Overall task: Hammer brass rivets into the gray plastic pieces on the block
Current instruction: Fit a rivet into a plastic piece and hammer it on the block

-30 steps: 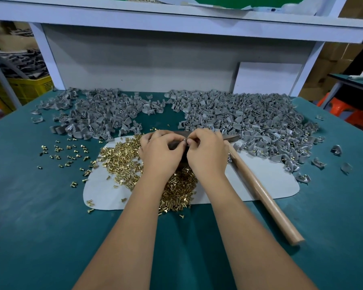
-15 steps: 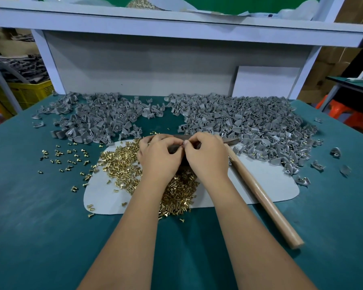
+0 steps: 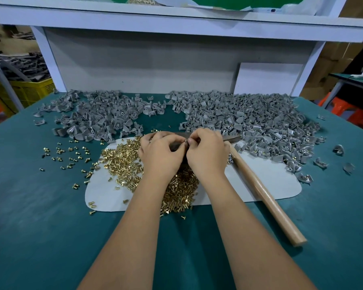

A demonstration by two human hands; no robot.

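Observation:
My left hand (image 3: 159, 156) and my right hand (image 3: 206, 155) meet fingertip to fingertip over a dark block (image 3: 177, 147) on the white mat (image 3: 266, 176). Together they pinch a small gray plastic piece, mostly hidden by the fingers. A heap of brass rivets (image 3: 122, 162) lies on the mat under and left of my wrists. Loose gray plastic pieces form one pile at the back left (image 3: 96, 120) and a larger pile at the back right (image 3: 249, 120). A hammer with a wooden handle (image 3: 264, 193) lies on the table just right of my right hand, untouched.
Stray rivets (image 3: 67, 153) dot the teal table top (image 3: 40, 216) to the left. Single gray pieces (image 3: 321, 163) lie at the right. A white shelf frame (image 3: 176, 19) stands over the back. A yellow crate (image 3: 27, 91) is off the table's left.
Both hands have stayed together over the block with only small finger movements. The hammer has not moved.

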